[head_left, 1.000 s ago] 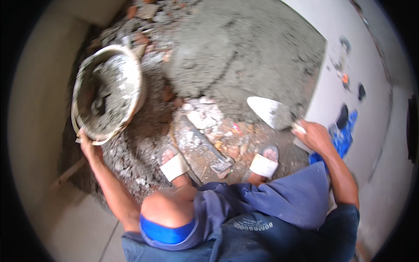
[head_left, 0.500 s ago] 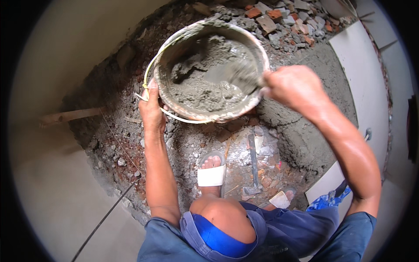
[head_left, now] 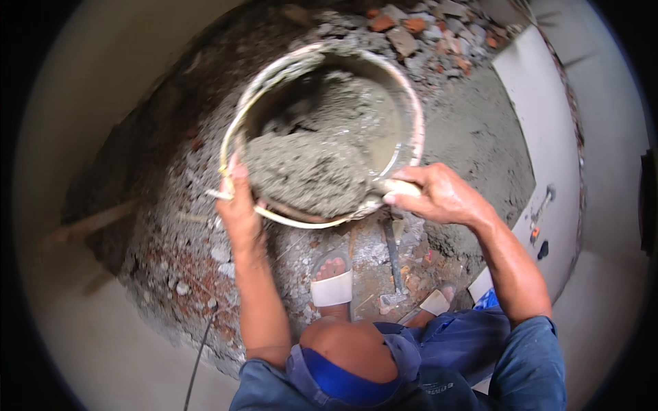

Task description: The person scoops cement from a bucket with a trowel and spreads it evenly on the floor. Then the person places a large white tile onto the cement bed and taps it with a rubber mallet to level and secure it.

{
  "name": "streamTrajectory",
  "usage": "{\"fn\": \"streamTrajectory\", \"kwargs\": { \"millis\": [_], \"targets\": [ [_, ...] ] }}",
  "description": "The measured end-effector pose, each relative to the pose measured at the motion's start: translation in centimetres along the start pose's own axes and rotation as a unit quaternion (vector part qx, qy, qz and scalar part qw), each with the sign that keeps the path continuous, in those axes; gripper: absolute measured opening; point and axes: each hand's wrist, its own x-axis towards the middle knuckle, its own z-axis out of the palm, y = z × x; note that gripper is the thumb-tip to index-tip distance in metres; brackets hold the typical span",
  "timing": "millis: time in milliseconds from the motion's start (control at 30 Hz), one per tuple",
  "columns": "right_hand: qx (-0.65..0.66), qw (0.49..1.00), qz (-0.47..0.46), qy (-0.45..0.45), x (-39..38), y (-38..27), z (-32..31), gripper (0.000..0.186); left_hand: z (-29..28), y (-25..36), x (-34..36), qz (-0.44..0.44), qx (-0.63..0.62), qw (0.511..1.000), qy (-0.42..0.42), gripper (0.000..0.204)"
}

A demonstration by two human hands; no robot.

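My left hand (head_left: 240,209) is closed on the left rim of a round bucket (head_left: 417,113), next to its pale wire handle. Wet grey mortar (head_left: 363,103) lies inside, and the bucket tilts so that its contents show. Wrapped round the pale handle of a trowel (head_left: 399,187), my right hand (head_left: 444,195) is at the bucket's lower right edge. A thick heap of mortar (head_left: 308,175) covers the trowel's blade, which reaches left across the bucket's near side and is hidden beneath the load.
Below the bucket a hammer (head_left: 393,257) lies on rubble near my sandalled foot (head_left: 332,281). Broken bricks (head_left: 404,41) are piled at the far right. Spread mortar (head_left: 483,130) borders pale tiles (head_left: 548,123) on the right. A wooden strip (head_left: 92,222) lies at left.
My right hand has moved down and slightly left. The trowel, blurred inside the bucket before, now carries a big heap of mortar over the near side. The bucket sits slightly lower in view.
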Motion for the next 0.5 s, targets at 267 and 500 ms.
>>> {"fn": "streamTrajectory", "kwargs": {
  "millis": [267,500],
  "targets": [
    [0.282,0.944,-0.030,0.170,-9.8,6.2,4.3,0.042,-2.1,0.4,1.8,0.030,0.084,0.996,-0.011,0.060],
    [0.351,0.837,0.278,0.315,-24.4,15.8,9.7,0.048,-1.5,0.8,2.6,0.035,0.126,0.991,-0.003,0.067]
  ]
}}
